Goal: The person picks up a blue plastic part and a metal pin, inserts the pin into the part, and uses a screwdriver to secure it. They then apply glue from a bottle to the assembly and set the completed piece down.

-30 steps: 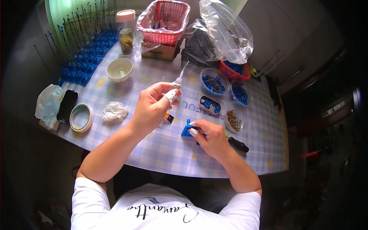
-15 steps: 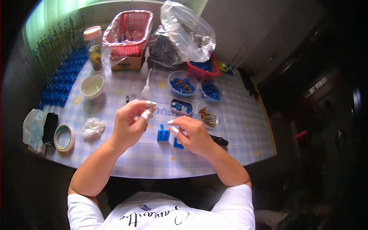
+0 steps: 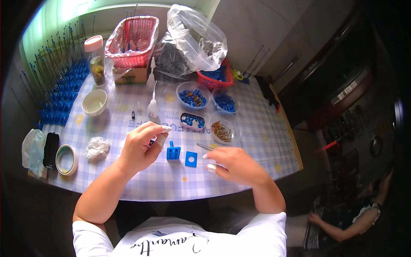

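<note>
My left hand (image 3: 143, 145) hovers over the checked tablecloth (image 3: 128, 180) with its fingers curled together; one finger is wrapped in white tape, and nothing shows between the fingertips. A small dark piece lies just under it. My right hand (image 3: 233, 165) pinches a thin metal pin (image 3: 204, 147) that points left. Between the hands lie two blue plastic parts: a block with an upright post (image 3: 173, 152) and a flat square with a hole (image 3: 191, 159). A small white glue bottle (image 3: 153, 107) stands on the table beyond my left hand.
Clear bowls hold blue parts (image 3: 192, 96) and brass pins (image 3: 221, 130). A red basket (image 3: 132, 40), a plastic bag (image 3: 195, 38), a jar (image 3: 96, 60) and blue racks of wires (image 3: 60, 92) stand behind. A white bowl (image 3: 94, 102), crumpled tissue (image 3: 97, 147) and tape roll (image 3: 66, 159) sit left.
My left hand held the glue bottle raised a second ago; it is now lower, without the bottle. My right hand has drawn back from the blue parts with the pin.
</note>
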A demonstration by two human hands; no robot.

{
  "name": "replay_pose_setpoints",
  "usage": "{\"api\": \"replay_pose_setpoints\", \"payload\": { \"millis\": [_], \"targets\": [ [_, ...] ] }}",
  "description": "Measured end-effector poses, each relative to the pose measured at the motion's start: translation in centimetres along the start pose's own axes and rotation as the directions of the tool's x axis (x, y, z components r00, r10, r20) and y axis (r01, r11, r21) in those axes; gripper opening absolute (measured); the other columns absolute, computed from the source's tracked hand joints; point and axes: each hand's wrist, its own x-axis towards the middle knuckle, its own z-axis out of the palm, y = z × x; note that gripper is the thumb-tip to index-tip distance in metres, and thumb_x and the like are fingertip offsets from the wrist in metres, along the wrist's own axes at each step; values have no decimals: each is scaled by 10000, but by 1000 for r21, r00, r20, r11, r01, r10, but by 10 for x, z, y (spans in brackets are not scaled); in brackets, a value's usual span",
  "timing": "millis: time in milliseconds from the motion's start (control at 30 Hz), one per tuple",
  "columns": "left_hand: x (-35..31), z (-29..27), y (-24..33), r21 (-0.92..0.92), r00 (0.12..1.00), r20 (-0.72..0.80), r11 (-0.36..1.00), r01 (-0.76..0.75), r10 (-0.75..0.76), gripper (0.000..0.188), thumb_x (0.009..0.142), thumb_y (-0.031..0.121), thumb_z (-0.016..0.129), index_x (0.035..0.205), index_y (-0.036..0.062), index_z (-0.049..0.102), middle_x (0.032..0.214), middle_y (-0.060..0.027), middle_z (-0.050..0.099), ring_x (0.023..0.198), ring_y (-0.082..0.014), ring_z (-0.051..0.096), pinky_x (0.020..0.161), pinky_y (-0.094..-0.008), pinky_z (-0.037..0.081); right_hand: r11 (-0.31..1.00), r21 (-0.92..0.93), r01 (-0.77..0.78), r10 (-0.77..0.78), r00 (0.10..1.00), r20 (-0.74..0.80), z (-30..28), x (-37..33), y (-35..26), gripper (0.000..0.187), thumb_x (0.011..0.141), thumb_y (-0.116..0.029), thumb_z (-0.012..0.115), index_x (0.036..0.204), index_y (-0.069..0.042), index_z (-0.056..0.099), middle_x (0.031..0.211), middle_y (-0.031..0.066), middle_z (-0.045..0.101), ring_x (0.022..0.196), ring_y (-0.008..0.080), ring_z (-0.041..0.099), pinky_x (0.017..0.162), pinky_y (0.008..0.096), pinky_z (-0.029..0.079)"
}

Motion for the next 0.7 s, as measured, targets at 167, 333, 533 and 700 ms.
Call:
{"api": "replay_pose_setpoints", "payload": {
  "millis": [167, 333, 533, 700],
  "targets": [
    [-1, 2, -2, 25, 1000, 6, 1000, -16, 16, 288, 765, -110, 619, 1024, 14, 641, 858, -129, 656, 733, -258, 663, 631, -310, 542, 989, 17, -147, 147, 989, 33, 2, -46, 4, 294, 828, -145, 666, 1086, -10, 625, 1027, 172, 663, 967, 346, 631, 849, 417, 499],
    [2, 2, -7, 8, 998, 4, 998, -67, 67, 302, 771, -145, 589, 1038, -10, 631, 882, -144, 671, 790, -241, 676, 690, -300, 547, 977, 35, -211, 210, 977, 16, 18, -72, 3, 364, 813, -170, 697, 1126, 0, 620, 1143, 182, 644, 1056, 354, 607, 900, 406, 491],
    [10, 3, 6, 42, 987, 19, 986, -160, 159, 296, 771, -121, 613, 1041, -3, 627, 862, -142, 660, 763, -254, 668, 661, -313, 539, 979, 76, -187, 188, 982, -5, 29, -83, 5, 417, 836, -154, 661, 1207, 11, 568, 1249, 222, 579, 1170, 373, 545, 977, 433, 448],
    [13, -5, 35, 48, 986, 112, 990, -132, 126, 265, 778, -51, 646, 1034, 17, 640, 851, -121, 656, 717, -269, 652, 615, -339, 524, 908, 295, -296, 301, 953, 30, 13, -85, 29, 392, 839, -146, 661, 1191, 8, 585, 1178, 214, 623, 1095, 361, 599, 929, 399, 473]
  ]
}}
